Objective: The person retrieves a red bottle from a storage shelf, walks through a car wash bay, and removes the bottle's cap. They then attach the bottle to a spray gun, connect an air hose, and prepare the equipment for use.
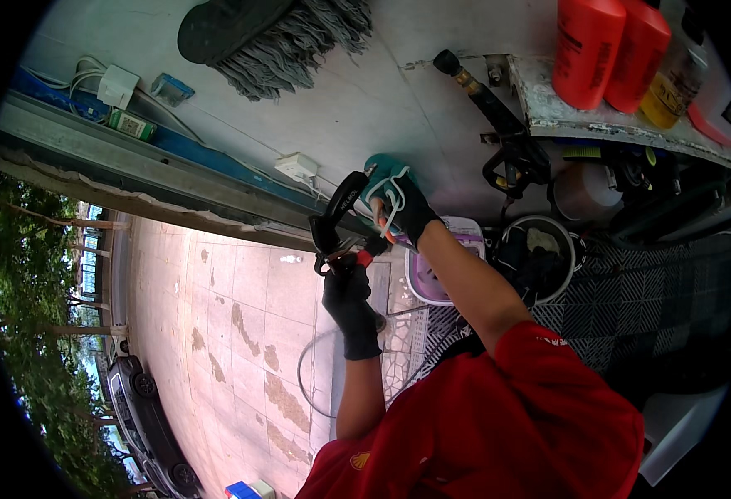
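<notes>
My left hand (348, 302), in a black glove, is closed round the lower end of a black gun-shaped tool (340, 209) marked HELMOL. Its slim metal tip points up toward a teal item (381, 167) with a looped white cord. My right hand (412, 212), also in a black glove, holds this item close to the wall; its fingers are partly hidden. Something orange shows beside the cord. A red and black handle (370, 251) lies between the two hands; I cannot tell what it belongs to.
On the wall are a grey mop head (290, 50), a black spray gun (515, 156) and a shelf (590, 128) with red bottles (590, 56). Below stand a white and purple basin (443, 274) and a round bucket (572, 256). A metal door frame (153, 181) borders paving with a parked car (144, 418).
</notes>
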A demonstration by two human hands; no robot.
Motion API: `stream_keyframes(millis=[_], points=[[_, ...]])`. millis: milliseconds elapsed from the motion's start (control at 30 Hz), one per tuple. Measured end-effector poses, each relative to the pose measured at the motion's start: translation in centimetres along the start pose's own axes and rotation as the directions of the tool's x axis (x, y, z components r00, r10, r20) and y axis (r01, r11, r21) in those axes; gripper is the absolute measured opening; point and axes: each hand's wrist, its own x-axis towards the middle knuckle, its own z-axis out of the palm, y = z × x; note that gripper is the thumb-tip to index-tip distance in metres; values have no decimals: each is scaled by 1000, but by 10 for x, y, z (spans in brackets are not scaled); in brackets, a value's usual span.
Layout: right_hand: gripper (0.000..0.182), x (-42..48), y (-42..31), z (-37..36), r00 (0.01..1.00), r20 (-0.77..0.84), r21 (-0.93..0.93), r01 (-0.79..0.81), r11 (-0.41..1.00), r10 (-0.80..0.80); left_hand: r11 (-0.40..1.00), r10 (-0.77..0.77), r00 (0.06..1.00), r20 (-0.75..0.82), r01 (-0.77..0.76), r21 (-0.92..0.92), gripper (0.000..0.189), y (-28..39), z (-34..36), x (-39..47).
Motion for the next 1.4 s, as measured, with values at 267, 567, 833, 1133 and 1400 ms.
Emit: stream_keyframes(millis=[267, 567, 833, 1133, 1400], points=[[33, 6, -6, 4, 971, -240, -10, -29, 1000, 26, 1000, 3, 1000, -10, -3, 30, 22, -7, 3, 5], [13, -29, -38, 35, 880, 392, -468, 442, 765, -268, 999, 27, 999, -17, -28, -36, 22, -15, 9, 14], [6, -53, -31, 54, 988, -94, 179, 135, 975, -120, 996, 51, 998, -45, -54, -74, 26, -13, 19, 29], [14, -32, -23, 20, 995, -100, 167, 7, 986, 10, 996, 29, 1000, -10, -29, -88, 26, -18, 22, 34], [18, -15, -46, 20, 844, 528, 138, 20, 990, -91, 994, 54, 998, 23, -51, -93, 25, -22, 23, 31]])
